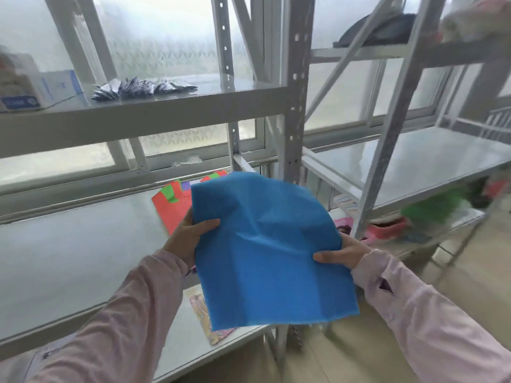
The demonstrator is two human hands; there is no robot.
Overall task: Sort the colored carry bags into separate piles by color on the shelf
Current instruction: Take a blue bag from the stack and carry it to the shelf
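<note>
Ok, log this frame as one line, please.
stage: sorting | left hand: grips blue bag left edge | right hand: grips right edge | red bag: on shelf behind

red bag (170,212) on grey shelf (69,244)

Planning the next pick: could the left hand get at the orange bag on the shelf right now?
Probably not yet: the left hand grips the blue bag. The orange bag lies just past it on the shelf, with nothing between, so once freed it looks reachable.
</note>
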